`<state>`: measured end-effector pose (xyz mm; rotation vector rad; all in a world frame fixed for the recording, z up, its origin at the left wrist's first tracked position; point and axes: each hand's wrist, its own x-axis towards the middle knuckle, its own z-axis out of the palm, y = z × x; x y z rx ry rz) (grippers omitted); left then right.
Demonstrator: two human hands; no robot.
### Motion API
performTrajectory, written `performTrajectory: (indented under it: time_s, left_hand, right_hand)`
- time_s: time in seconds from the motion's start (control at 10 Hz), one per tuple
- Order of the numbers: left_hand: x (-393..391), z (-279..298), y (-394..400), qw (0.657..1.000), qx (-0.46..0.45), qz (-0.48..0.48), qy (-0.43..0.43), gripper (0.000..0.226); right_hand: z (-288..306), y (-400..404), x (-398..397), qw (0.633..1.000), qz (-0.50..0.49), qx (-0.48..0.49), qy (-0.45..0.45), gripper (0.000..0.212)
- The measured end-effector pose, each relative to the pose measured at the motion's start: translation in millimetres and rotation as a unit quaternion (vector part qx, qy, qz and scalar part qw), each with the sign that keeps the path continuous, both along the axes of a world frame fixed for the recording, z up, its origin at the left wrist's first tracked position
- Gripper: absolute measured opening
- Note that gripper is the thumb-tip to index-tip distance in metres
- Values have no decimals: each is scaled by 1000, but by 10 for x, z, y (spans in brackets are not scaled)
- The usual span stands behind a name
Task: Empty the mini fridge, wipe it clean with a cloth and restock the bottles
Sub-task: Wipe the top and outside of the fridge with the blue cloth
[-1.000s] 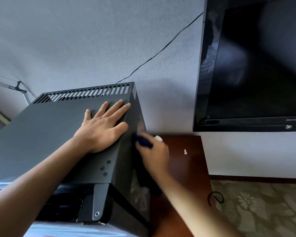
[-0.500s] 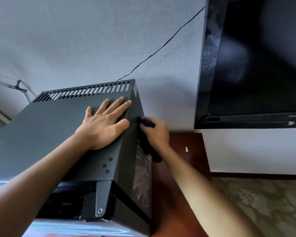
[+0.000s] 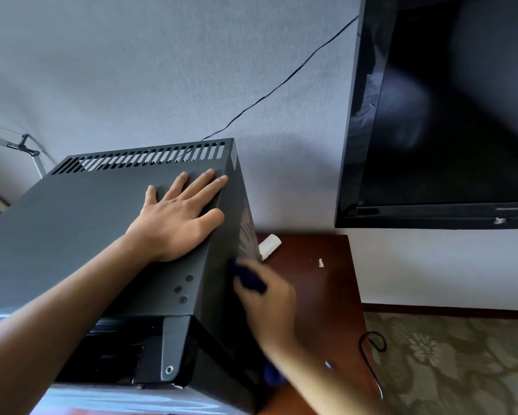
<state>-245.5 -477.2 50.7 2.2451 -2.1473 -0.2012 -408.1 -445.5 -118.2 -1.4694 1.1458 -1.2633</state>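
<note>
wiping the right side of the dark grey metal mini fridge (image 3: 81,232) on the reddish-brown wooden table (image 3: 320,295).
left hand (image 3: 180,218) lies flat, fingers straight, on top; blurred right hand (image 3: 269,301) seems to grip a dark blue cloth (image 3: 250,278) against the side wall.

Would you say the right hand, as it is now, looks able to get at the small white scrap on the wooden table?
Probably yes: the right hand, gripping the blue cloth against the fridge side, sits near the white scrap, with bare table between them.
</note>
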Motion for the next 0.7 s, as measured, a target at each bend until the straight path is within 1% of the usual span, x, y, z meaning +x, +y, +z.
performTrajectory:
  time_s: [0.1,0.2,0.3,0.4,0.5,0.6,0.7]
  left_hand:
    - [2,-3,-10,1000,-3,-4,2,83]
    - [6,0,-2,1000,-5,-4,4,83]
    - [2,0,-1,1000,-5,-6,2,82]
    - [2,5,-4,1000,-3,-5,5,82]
    - [6,5,-4,1000,-3,-4,7,83]
    - [0,10,-7,1000,1,-1,4,82]
    - [-16,7,0,1000,4,2,4,83]
  right_hand:
    - [231,-1090,243,995,-7,51,80,34]
    - [392,-1973,447,993,-5,89,82,31]
    - [329,-2318,489,993,11,92,69,30]
    - [224,-2249,458,994,19,87,59,27]
    - [74,-1751,349,996,13,77,50,31]
    - [-180,-817,124,998,29,62,14,32]
    - [-388,201,-98,997,35,47,-48,34]
